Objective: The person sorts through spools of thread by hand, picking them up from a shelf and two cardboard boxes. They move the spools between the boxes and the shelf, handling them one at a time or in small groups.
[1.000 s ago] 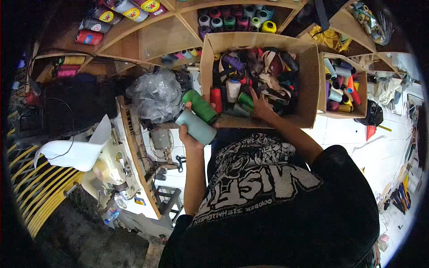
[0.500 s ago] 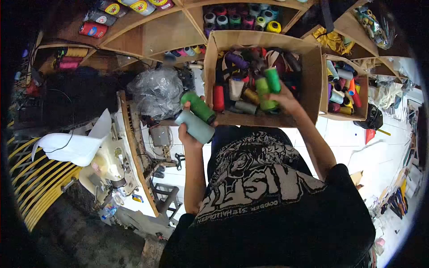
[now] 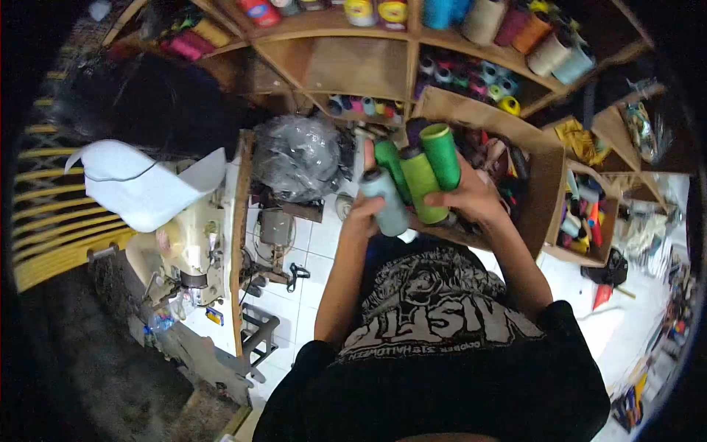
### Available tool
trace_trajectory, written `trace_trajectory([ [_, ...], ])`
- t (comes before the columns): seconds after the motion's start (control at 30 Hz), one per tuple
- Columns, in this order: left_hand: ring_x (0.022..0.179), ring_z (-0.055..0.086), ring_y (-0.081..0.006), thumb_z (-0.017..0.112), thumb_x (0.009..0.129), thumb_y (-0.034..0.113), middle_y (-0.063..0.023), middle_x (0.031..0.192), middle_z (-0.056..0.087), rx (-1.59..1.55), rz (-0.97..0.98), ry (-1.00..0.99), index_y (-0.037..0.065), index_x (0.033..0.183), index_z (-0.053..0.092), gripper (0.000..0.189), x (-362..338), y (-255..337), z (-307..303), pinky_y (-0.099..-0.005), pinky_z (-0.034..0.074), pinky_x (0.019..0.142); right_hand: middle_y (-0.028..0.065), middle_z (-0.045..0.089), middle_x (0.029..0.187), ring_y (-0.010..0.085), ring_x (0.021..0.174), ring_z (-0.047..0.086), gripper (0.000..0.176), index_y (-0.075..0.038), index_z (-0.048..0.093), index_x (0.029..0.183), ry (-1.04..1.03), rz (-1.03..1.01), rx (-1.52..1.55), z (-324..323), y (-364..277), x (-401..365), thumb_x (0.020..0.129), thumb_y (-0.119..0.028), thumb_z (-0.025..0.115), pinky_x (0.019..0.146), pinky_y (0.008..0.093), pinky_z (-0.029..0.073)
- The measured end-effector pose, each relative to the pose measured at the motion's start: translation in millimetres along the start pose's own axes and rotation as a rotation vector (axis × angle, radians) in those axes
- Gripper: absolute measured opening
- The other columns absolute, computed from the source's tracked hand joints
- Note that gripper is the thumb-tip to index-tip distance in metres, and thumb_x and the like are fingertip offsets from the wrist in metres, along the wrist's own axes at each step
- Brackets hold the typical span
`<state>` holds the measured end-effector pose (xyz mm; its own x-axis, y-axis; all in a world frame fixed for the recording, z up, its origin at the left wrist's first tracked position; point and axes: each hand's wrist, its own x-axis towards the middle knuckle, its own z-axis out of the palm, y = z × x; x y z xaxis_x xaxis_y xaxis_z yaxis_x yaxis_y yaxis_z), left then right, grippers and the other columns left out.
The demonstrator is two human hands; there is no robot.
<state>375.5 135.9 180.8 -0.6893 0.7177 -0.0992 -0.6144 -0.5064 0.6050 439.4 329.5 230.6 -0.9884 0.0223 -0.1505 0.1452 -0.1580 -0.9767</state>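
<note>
My left hand (image 3: 359,218) is closed around a grey-blue thread cone (image 3: 386,205) and a dark green thread cone (image 3: 389,160), which sit side by side. In my right hand (image 3: 477,197) are a lime green thread cone (image 3: 423,186) and a bright green thread cone (image 3: 442,156), both roughly upright. The four cones are bunched together in front of my chest, at the left edge of a large cardboard box (image 3: 546,188). Behind them a dark purple cone (image 3: 417,128) shows in part. My hands and the cones hide much of the box's contents.
Wooden shelves (image 3: 346,33) with many thread cones run along the top. A smaller box (image 3: 585,254) of cones stands at right. A clear plastic bag (image 3: 298,158) lies left of the big box. A sewing machine (image 3: 188,243) stands on a table farther left, near a stool (image 3: 258,331).
My right hand has lifted the lime and bright green cones from over the box and brought them beside the left hand's cones. The view has turned left.
</note>
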Motion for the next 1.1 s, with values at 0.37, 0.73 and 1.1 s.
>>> trace_trajectory([
  [0.37,0.122,0.041,-0.0294,0.067,0.072,0.011,-0.0131,0.135,0.037,-0.085,0.042,0.272,0.022,0.145,0.005,0.097,-43.8,143.8,-141.8,-0.0428,0.037,0.100,0.0082,0.046,0.124,0.0170,0.116,0.043,0.094,-0.002,0.024,0.137,-0.085,0.080,-0.088,197.7,22.7,151.4,0.062,-0.012,0.079,0.099,0.0292,0.032],
  [0.73,0.095,0.058,-0.0190,0.067,0.078,0.018,-0.0074,0.106,0.059,-0.039,0.020,0.421,0.005,0.115,0.051,0.043,50.6,222.8,-236.8,-0.0343,0.049,0.081,0.0081,0.055,0.114,0.0178,0.102,0.054,0.077,-0.003,0.040,0.128,-0.182,0.226,0.015,215.9,27.6,310.0,0.063,-0.013,0.079,0.087,0.0311,0.042],
  [1.1,0.100,0.057,-0.0233,0.065,0.079,0.025,-0.0082,0.107,0.059,-0.134,0.286,0.444,0.009,0.119,0.052,0.046,204.9,240.3,-372.2,-0.0362,0.045,0.085,0.0222,0.056,0.115,0.0359,0.107,0.054,0.098,-0.002,0.035,0.131,0.073,-0.224,-0.949,215.0,108.4,525.1,0.052,-0.043,0.077,0.090,0.0365,0.044],
])
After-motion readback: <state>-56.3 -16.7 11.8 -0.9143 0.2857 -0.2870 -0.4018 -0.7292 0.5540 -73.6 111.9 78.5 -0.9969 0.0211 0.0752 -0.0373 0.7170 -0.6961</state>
